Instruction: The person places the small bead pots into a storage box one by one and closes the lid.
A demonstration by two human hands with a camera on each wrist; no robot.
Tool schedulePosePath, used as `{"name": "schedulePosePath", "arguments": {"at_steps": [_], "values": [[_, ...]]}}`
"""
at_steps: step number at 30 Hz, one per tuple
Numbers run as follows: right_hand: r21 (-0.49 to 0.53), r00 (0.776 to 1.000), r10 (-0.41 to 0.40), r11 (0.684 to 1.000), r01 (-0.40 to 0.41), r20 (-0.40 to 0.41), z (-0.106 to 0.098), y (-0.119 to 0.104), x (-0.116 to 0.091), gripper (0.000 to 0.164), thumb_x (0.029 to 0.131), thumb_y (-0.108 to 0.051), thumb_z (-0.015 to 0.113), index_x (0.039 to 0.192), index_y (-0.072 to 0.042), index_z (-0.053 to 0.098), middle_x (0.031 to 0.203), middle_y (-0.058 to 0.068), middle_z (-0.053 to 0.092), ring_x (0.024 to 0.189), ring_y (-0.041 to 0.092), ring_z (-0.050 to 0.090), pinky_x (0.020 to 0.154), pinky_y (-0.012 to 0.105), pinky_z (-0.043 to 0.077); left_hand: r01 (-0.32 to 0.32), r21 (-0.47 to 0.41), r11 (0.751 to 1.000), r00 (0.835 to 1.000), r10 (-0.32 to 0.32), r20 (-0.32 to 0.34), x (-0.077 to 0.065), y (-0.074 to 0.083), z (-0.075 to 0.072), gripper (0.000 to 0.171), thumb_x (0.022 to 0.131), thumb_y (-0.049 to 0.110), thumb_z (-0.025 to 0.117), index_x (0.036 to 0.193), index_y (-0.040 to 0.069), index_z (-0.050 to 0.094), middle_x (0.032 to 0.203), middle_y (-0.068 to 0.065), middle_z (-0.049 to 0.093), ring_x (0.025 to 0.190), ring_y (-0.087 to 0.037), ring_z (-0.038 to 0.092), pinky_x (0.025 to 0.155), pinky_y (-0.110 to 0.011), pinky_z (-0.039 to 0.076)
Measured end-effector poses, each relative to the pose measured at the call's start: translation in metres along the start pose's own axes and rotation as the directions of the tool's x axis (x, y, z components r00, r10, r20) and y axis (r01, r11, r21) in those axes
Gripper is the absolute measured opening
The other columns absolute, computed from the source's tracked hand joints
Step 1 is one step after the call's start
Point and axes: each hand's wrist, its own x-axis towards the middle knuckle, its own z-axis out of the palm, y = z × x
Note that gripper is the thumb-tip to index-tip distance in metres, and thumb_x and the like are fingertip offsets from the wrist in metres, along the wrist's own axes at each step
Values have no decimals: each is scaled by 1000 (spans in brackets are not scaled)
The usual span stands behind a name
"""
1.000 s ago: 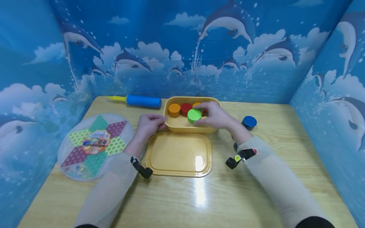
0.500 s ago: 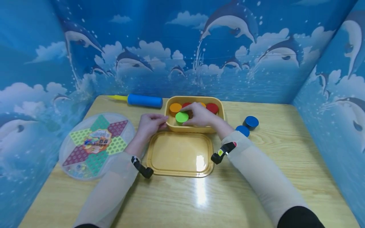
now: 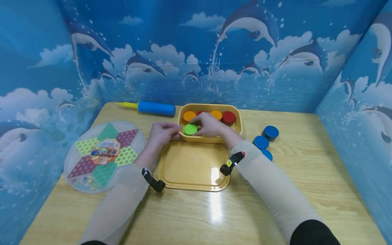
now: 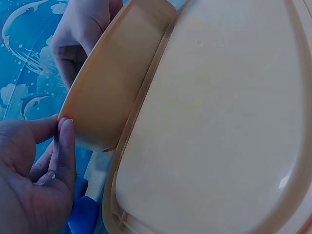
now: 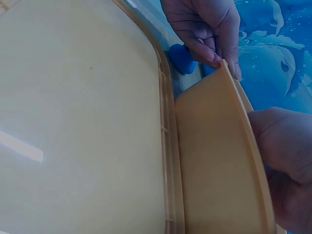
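Observation:
My left hand point(image 3: 163, 133) pinches the left rim of a yellow plastic box point(image 3: 234, 133) between thumb and fingers; the left wrist view shows this grip on the box wall point(image 4: 109, 92) closely. Inside the box, my right hand point(image 3: 210, 125) holds a light green round disc point(image 3: 191, 129) by its side, low in the front left corner. Behind it stand an orange disc point(image 3: 189, 117), a red disc mostly hidden by my fingers, another orange disc point(image 3: 216, 115) and a red disc point(image 3: 228, 118). In the right wrist view the box wall hides the right fingertips and the disc.
A yellow lid point(image 3: 194, 166) lies flat in front of the box. Blue discs point(image 3: 261, 142) stand to the right, one partly behind the right sleeve. A round Chinese checkers board point(image 3: 105, 156) lies left. A blue pump point(image 3: 157, 108) with a yellow tip lies at the back left.
My right hand has moved left and down inside the box, carrying the green disc to the front left corner. The blue discs have come into fuller view. My left hand keeps its hold.

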Motion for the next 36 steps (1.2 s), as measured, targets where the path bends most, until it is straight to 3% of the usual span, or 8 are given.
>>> {"name": "schedulePosePath", "arguments": {"at_steps": [11, 21, 31, 36], "values": [[47, 1000, 14, 999, -14, -15, 6, -1, 5, 47, 92, -13, 85, 136, -3, 70, 126, 8, 73, 115, 20, 70, 101, 32, 56, 0, 5, 1000, 1000, 0, 1, -1, 1, 1, 25, 98, 22, 80, 114, 3, 76, 111, -16, 71, 89, -21, 75, 81, -31, 64], [141, 999, 39, 989, -36, -22, -2, -2, -7, 52, 93, -10, 84, 141, 2, 65, 133, 13, 70, 121, 26, 68, 103, 38, 57, 4, -18, 1000, 1000, -4, -2, -2, 1, 1, 27, 97, 21, 81, 115, 2, 76, 114, -16, 70, 87, -20, 75, 80, -29, 64], [126, 991, 81, 990, -68, -105, -23, -7, -46, 54, 95, -20, 83, 141, 3, 65, 135, 18, 68, 123, 33, 66, 100, 36, 58, 17, -2, 1000, 1000, -17, -8, -1, 1, 0, 27, 97, 22, 81, 116, 4, 76, 115, -15, 70, 88, -20, 75, 79, -29, 64], [147, 988, 59, 988, -38, -142, -33, -6, -71, 52, 96, -17, 82, 140, 3, 64, 135, 21, 67, 125, 37, 64, 102, 36, 57, 0, -12, 1000, 1000, 0, -5, -1, 0, 1, 28, 97, 20, 81, 116, 1, 76, 111, -16, 71, 83, -18, 75, 77, -28, 64]]}}
